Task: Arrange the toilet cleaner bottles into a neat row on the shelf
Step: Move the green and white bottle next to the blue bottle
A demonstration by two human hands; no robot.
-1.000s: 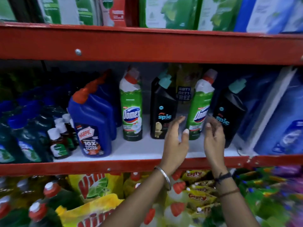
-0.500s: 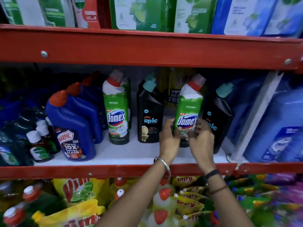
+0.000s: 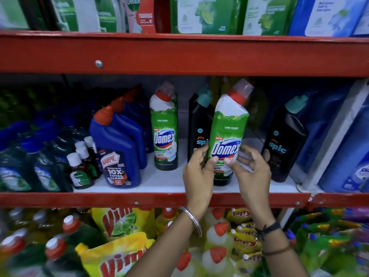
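A green and white Domex bottle (image 3: 227, 128) with a red cap leans slightly right near the front of the white shelf (image 3: 171, 181). My left hand (image 3: 197, 172) grips its lower left side and my right hand (image 3: 252, 172) its lower right side. Behind it stands a black Spic bottle (image 3: 198, 126), partly hidden. A second Domex bottle (image 3: 165, 128) stands upright to the left, and another black Spic bottle (image 3: 285, 136) stands to the right. Blue Harpic bottles (image 3: 117, 144) line up front to back at the left.
The red shelf beam (image 3: 179, 54) runs low overhead. Small brown bottles (image 3: 79, 170) and dark green bottles (image 3: 44, 172) crowd the far left. Large blue bottles (image 3: 347, 148) stand behind a white divider (image 3: 333, 136) on the right. Yellow Vim pouches (image 3: 117, 254) fill the shelf below.
Both hands closed around the right Domex bottle and drew it forward toward the shelf's front edge, in front of the black Spic bottle.
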